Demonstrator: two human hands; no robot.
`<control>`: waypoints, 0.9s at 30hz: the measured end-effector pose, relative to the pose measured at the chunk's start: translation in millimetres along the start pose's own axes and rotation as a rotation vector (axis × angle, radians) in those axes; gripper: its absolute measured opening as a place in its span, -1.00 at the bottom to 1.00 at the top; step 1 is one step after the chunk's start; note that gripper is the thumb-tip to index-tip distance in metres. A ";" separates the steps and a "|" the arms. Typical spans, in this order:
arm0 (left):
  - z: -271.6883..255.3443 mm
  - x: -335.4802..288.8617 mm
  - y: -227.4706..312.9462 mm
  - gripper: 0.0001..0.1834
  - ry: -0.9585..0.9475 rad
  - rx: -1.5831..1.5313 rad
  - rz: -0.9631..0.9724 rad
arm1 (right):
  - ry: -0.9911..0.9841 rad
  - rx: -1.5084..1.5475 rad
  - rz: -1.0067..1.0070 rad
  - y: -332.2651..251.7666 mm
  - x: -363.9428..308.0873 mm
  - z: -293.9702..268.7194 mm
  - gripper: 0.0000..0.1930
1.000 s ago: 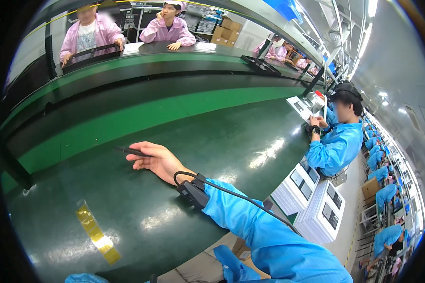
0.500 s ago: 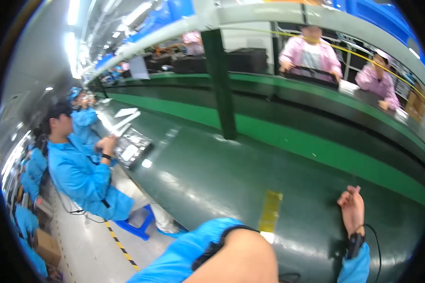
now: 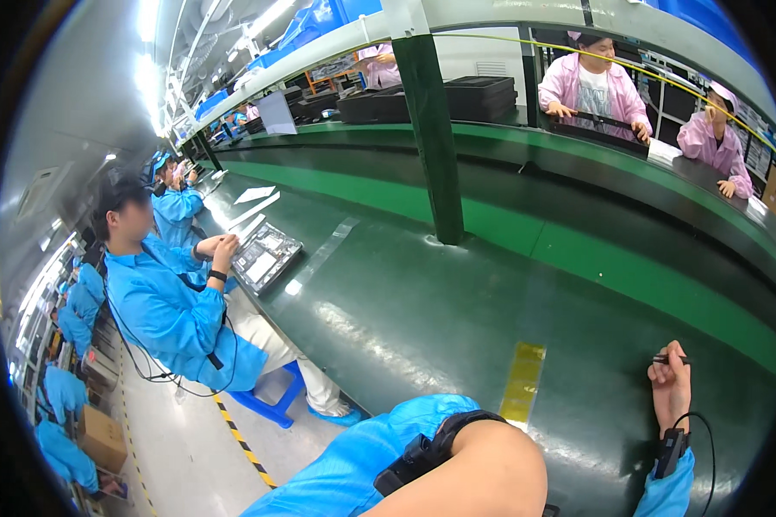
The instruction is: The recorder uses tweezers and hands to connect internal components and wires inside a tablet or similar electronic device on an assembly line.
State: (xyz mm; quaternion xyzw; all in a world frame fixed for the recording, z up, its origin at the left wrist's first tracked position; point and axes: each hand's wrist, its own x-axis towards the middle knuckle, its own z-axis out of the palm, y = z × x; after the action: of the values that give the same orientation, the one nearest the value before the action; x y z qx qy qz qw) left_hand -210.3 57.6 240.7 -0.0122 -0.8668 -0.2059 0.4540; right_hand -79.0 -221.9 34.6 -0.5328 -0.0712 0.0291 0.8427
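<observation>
My right hand (image 3: 669,389) is raised over the right part of the green workbench (image 3: 422,310), its fingers closed in a pinch. A small, thin dark thing (image 3: 661,358) shows between those fingertips; its kind is too small to make out. A black wristband with a cable circles that wrist. Large and close at the lower edge is my left hand (image 3: 487,465), bent back toward me, with a black strap and small black module at the wrist. Its fingers are out of sight. Beyond it, a strip of yellow tape (image 3: 523,383) lies on the bench.
At the left, a co-worker in blue (image 3: 177,306) sits on a blue stool, hands at an opened electronic device (image 3: 267,257). A clear tape strip (image 3: 323,256) crosses the bench. A dark green post (image 3: 435,142) rises mid-bench. People in pink (image 3: 597,90) work behind the conveyor.
The view has shifted, so the scene sits further right. My right hand's fingers have curled in more tightly, and the thin dark thing shows more plainly. My left hand remains bent near me.
</observation>
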 end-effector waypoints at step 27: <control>3.3 -0.5 -10.6 -0.62 0.015 -0.061 -0.017 | -0.058 0.084 0.021 6.8 2.3 -5.6 -0.85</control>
State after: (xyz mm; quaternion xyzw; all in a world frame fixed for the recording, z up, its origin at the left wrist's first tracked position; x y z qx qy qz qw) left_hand -214.8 49.3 234.9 -0.0170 -0.8567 -0.2365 0.4581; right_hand -75.8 -223.7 26.3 -0.4966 -0.0890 0.0562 0.8615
